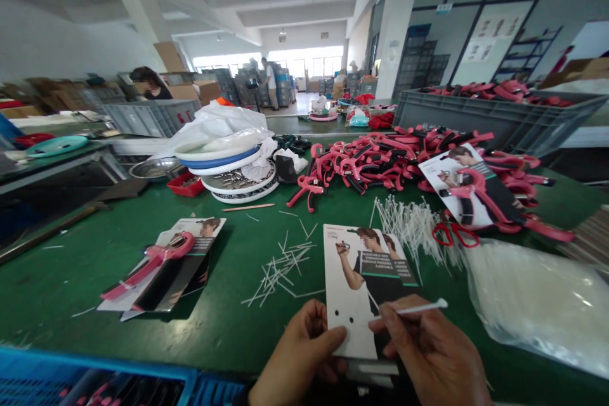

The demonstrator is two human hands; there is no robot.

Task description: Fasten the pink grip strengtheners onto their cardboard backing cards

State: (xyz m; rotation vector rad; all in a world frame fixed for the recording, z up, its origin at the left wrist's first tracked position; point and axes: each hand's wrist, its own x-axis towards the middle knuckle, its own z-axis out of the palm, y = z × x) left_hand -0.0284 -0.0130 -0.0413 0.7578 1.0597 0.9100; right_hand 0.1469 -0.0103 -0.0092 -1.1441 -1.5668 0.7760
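Note:
My left hand (309, 349) grips the lower left edge of a printed cardboard card (349, 292), its thumb flat on the white front near two small punched holes. A second card (399, 260) shows just behind it. White cable ties (423, 309) are pinched between the thumb and fingers of my right hand (428, 349), at the card's right side; one tie end reaches across the card's printed picture. Cut tie pieces (280, 269) lie left of the card, and a bundle of long ties (409, 225) lies behind it to the right.
Pink and black hand grips (371, 158) are heaped at the back. Carded grips (166, 263) lie left. Red scissors (455, 235) and a plastic bag (537, 298) sit right. A blue crate (190, 380) borders the front left; a grey crate (495, 117) stands behind.

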